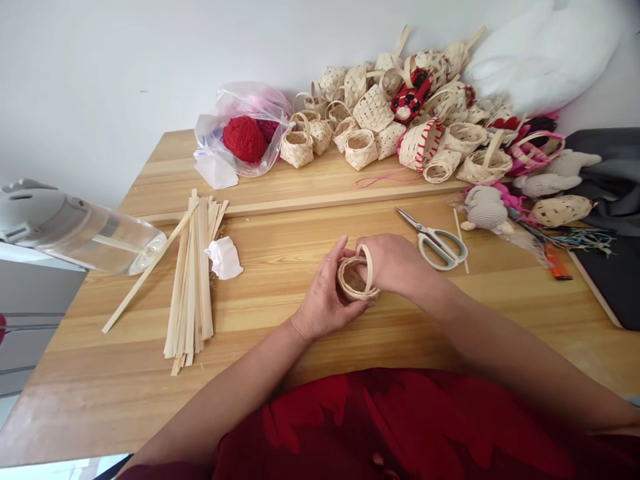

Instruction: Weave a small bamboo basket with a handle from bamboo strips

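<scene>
A small woven basket (354, 283) with a hoop handle is held just above the tabletop, its opening facing up toward me. Around its left side and underside curls my left hand (325, 293), thumb near the front rim. My right hand (387, 263) is at the far right side of the basket, beside the handle; its fingertips are hidden behind the handle and rim, and it seems to grip the basket edge. To the right of my right hand lie scissors (437, 243) with pale handles, blades pointing away to the left.
Flat wood strips (193, 287) lie in a bundle at left, beside a crumpled white tissue (225, 258) and a water bottle (100, 230). Many finished baskets (361, 148) crowd the back. Red yarn (245, 139) sits in a plastic bag. An orange lighter (557, 262) lies at right.
</scene>
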`<state>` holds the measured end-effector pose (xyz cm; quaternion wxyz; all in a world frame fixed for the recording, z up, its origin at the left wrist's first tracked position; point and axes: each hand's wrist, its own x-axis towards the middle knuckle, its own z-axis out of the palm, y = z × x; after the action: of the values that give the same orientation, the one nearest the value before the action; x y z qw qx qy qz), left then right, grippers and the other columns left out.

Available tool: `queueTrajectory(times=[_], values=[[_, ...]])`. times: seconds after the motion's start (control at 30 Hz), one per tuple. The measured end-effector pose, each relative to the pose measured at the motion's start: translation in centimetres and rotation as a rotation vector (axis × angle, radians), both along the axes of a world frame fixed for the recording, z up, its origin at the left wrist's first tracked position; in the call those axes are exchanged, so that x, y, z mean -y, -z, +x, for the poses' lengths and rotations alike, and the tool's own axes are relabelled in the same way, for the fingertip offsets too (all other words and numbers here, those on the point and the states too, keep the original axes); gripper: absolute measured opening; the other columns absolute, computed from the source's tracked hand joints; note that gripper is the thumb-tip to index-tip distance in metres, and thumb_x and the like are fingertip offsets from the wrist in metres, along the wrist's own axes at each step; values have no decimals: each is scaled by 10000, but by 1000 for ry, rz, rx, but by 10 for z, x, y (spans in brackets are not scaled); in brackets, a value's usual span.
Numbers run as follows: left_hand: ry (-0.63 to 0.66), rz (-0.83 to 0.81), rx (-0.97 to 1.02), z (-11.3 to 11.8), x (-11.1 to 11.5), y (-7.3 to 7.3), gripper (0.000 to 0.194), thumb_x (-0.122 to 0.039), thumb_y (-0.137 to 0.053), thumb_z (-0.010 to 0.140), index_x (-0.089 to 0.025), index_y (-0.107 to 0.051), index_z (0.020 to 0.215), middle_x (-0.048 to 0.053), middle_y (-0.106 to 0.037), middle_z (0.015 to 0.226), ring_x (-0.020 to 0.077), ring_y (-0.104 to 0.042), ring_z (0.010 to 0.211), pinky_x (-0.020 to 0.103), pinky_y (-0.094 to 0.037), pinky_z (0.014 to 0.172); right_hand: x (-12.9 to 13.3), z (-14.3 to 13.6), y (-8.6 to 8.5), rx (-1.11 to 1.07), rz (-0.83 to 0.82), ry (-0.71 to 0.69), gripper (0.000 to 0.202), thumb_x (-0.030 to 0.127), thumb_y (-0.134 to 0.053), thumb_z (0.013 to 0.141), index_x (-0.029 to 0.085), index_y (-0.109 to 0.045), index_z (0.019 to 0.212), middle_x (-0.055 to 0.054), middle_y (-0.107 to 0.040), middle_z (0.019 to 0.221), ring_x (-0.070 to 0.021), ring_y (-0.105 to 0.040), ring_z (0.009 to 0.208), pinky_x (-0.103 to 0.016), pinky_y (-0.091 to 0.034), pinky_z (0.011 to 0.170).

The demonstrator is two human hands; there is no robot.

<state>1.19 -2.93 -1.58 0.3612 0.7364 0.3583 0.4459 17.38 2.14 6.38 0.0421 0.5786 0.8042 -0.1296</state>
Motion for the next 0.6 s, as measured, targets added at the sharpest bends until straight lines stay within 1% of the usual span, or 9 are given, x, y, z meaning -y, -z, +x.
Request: queueTrajectory(times=[0.1,0.17,0.3,0.4,0.5,0.6], values=[[-4,0,7,0,0,1,1110,-313,-841,767,-257,-142,1628,155,-540,1403,286,-591,1262,480,-478,1111,1,-1,0,5,38,13,209,352,-609,873,203,-754,895,-134,-763,796,-303,-715,756,-345,-398,608],[-8,0,12,1,0,0,1093,-308,-834,773,-254,-152,1625,152,-542,1398,281,-598,1254,476,-482,1107,2,0,0,-16,58,15,210,353,-608,887,201,-749,923,-132,-764,807,-302,-718,766,-344,-404,621],[-7,5,18,2,0,-4,1043,-311,-817,789,-253,-181,1613,147,-545,1390,265,-621,1221,464,-506,1086,4,7,-2,-86,6,-35,183,339,-650,859,212,-735,960,-100,-779,881,-266,-702,798,-325,-399,642],[5,24,16,3,0,-6,1011,-294,-804,796,-249,-199,1604,140,-561,1373,252,-635,1197,452,-521,1070,4,11,-3,-130,17,-33,203,385,-624,884,214,-729,914,-89,-779,883,-248,-693,806,-316,-383,642],[3,33,12,2,0,-6,1011,-277,-809,784,-242,-213,1600,135,-575,1363,249,-638,1193,444,-524,1068,4,9,-2,-97,45,-6,212,372,-590,902,217,-734,895,-93,-773,839,-264,-704,793,-322,-371,624],[-15,45,-14,1,0,-3,1006,-295,-812,778,-236,-228,1595,144,-572,1384,266,-626,1219,459,-517,1078,5,5,1,-35,87,7,221,338,-574,904,202,-747,922,-122,-771,829,-297,-718,797,-340,-392,627]])
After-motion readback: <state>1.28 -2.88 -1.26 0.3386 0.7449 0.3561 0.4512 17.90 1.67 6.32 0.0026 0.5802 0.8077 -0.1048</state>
